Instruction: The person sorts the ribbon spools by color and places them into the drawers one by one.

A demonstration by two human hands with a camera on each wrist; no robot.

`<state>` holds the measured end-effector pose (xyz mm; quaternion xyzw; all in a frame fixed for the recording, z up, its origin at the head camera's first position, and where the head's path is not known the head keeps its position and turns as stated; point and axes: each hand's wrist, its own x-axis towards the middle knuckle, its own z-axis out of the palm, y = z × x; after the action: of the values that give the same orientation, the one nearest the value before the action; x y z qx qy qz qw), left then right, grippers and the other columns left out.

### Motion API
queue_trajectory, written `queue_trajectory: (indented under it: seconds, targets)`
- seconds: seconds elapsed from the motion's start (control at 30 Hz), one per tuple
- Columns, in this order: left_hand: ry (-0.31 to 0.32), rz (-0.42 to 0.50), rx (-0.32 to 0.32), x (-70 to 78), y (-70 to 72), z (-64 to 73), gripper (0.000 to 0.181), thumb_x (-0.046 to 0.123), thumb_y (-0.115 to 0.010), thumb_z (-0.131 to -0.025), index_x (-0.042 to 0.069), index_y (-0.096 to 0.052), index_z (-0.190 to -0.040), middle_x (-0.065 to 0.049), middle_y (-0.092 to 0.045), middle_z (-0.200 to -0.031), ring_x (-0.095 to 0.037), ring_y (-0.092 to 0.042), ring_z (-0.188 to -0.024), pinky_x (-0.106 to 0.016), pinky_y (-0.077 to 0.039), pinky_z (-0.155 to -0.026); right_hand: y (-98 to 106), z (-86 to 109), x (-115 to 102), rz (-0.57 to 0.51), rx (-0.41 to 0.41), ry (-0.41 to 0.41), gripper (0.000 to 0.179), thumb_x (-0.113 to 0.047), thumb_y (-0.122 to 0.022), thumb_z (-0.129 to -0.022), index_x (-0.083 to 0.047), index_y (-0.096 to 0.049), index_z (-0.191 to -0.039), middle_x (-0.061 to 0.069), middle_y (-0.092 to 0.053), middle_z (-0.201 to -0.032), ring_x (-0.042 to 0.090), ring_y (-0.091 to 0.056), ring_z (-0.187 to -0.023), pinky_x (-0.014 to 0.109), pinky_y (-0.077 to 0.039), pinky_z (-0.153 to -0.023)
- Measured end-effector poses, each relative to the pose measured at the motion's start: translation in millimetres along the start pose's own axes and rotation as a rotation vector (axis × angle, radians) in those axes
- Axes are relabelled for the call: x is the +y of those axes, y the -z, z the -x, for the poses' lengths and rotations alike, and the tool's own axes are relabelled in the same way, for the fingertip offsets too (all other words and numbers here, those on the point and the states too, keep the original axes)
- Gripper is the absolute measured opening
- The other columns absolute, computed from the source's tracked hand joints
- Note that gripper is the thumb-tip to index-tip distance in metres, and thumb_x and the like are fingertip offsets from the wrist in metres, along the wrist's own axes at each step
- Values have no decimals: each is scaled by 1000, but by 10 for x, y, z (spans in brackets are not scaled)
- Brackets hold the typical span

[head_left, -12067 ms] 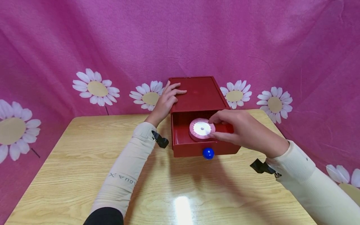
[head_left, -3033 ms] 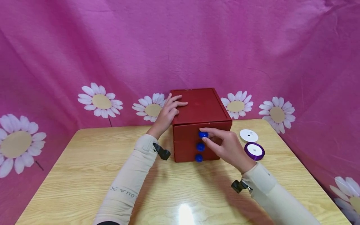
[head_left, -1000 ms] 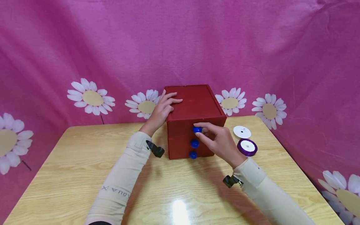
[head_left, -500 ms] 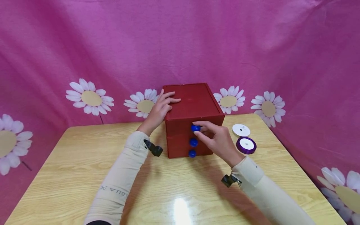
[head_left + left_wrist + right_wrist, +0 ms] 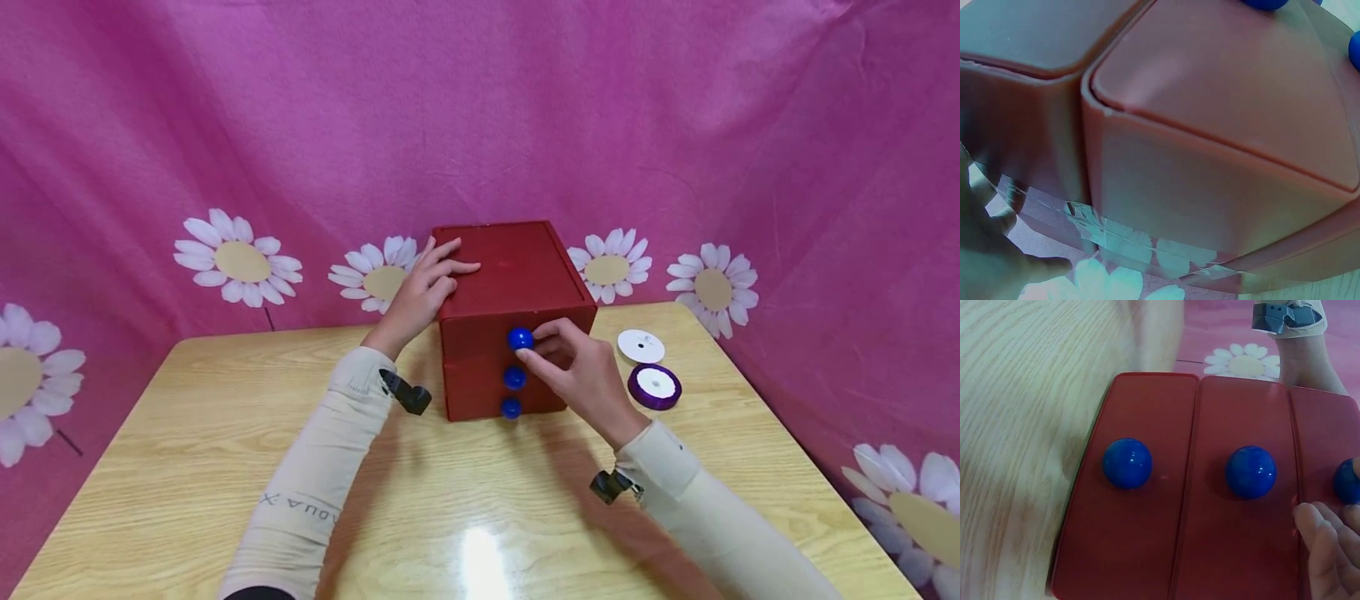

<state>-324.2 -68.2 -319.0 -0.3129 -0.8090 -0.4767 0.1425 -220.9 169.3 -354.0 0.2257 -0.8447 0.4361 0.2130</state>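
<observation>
A red three-drawer chest [image 5: 517,267] stands at the back of the table, all its drawers pushed in. Each drawer front carries a round blue knob, a top one [image 5: 521,338], a middle one [image 5: 514,378] and a bottom one [image 5: 511,408]. My left hand [image 5: 416,296] rests on the chest's top left edge with its fingers spread. My right hand [image 5: 581,367] is at the top knob, thumb near its underside and index finger loosened to its right. In the right wrist view, my right fingers [image 5: 1329,550] lie beside the top knob [image 5: 1347,481], which the frame edge partly cuts off.
Right of the chest lie a white spool [image 5: 641,346] and a purple ribbon spool [image 5: 655,386], close together on the wooden table [image 5: 420,517]. A pink cloth [image 5: 480,108] with daisies hangs behind and along the sides.
Earlier, my right hand was at a pink ribbon spool in the open top drawer. Later the drawer is in and two other spools lie at right. Just now the index finger has come off the knob's top.
</observation>
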Motion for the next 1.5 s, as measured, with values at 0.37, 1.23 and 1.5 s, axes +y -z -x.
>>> queue_trajectory:
  seconds: [0.37, 1.23, 1.5]
  targets:
    - [-48, 7, 4, -2, 27, -7, 31, 22, -42, -93, 19, -63, -116, -3, -33, -143, -20, -2, -138, -49, -3, -107, 6, 85, 49, 10, -52, -47, 26, -41, -66, -77, -24, -58, -96, -13, -65, -83, 1, -62, -70, 24, -51, -58]
    - [-10, -43, -37, -13, 40, -76, 30, 16, -50, -87, 21, -66, -112, 2, -25, -147, -30, 2, -137, -56, -4, -104, -90, 153, 172, 9, -257, -52, 29, -31, -66, -79, -20, -62, -106, -9, -67, -89, 4, -63, -75, 25, -51, -68]
    - [-44, -14, -49, 106, 61, -34, 33, 6, -49, -84, 12, -65, -113, 3, -22, -147, -25, 6, -137, -57, -4, -104, -129, 167, 206, -41, -290, -66, 30, -27, -67, -79, -23, -62, -108, -10, -65, -94, 3, -62, -79, 24, -51, -71]
